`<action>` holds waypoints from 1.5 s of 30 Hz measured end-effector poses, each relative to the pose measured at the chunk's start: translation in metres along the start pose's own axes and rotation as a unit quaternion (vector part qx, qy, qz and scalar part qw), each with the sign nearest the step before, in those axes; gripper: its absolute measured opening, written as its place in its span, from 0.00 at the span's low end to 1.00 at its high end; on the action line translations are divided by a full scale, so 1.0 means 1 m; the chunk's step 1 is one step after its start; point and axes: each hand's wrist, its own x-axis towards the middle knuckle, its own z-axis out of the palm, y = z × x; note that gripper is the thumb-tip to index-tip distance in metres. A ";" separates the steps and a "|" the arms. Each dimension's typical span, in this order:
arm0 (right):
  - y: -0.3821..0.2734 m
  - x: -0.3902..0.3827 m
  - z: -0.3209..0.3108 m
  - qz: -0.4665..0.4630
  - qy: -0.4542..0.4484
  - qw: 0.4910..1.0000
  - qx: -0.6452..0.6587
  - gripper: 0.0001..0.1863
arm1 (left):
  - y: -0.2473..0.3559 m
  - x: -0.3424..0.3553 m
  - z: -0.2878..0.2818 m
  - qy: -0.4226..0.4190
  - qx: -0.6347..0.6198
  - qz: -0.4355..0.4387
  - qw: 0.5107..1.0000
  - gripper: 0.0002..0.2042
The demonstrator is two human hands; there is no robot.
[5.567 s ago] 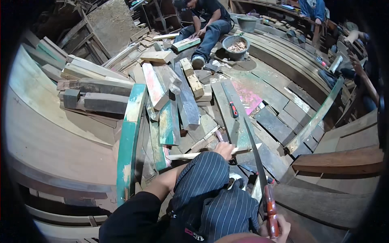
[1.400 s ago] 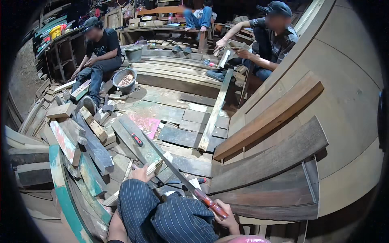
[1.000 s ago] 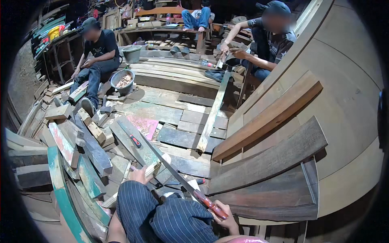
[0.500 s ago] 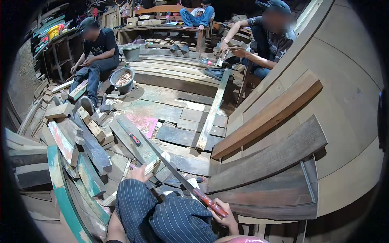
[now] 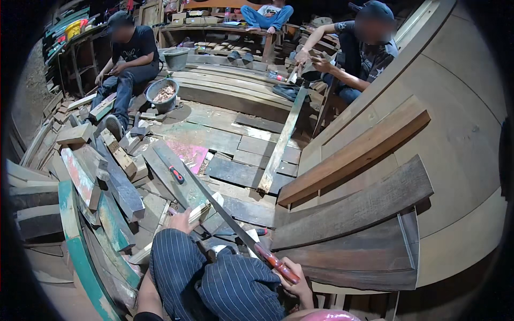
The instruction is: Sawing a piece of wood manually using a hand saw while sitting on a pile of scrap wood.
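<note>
My right hand point(image 5: 295, 279) is closed around the red-brown handle of a long, dark-bladed machete point(image 5: 227, 218). The blade slants up and to the left, crossing in front of a pale wood strip point(image 5: 199, 212). My left hand point(image 5: 181, 220) grips that strip beside my left knee; some of its fingers are hidden. Beyond the blade, a red-and-black handled tool point(image 5: 176, 175) lies on a slanting grey board point(image 5: 159, 156). Another tool with a dark and red handle point(image 5: 261, 232) rests under the blade near my knees.
Stacked offcuts point(image 5: 101, 176) crowd my left. Planks point(image 5: 353, 155) lean against a large panel point(image 5: 455, 123) at right. A long narrow board point(image 5: 284, 142) runs to a co-worker point(image 5: 369, 53); another person point(image 5: 128, 59) sits far left near a bucket of wood chips point(image 5: 162, 95).
The view has shifted slightly. Both hands keep their grips, and the machete stays almost in the same place across the wood strip. The co-worker at right has moved their hands a little.
</note>
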 end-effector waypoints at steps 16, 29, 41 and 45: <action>0.000 0.001 0.000 -0.006 -0.004 1.000 -0.020 0.09 | -0.004 0.002 0.004 -0.006 0.008 -0.007 1.000 0.30; 0.000 -0.003 -0.001 -0.015 -0.004 1.000 -0.018 0.10 | -0.011 0.006 0.016 0.035 -0.020 0.020 0.999 0.23; -0.007 -0.001 0.009 -0.022 0.022 1.000 -0.005 0.07 | -0.018 -0.001 0.009 0.016 -0.004 0.007 1.000 0.29; -0.011 -0.004 0.007 0.000 0.024 1.000 0.008 0.27 | -0.033 0.012 0.037 -0.005 -0.042 0.050 0.998 0.29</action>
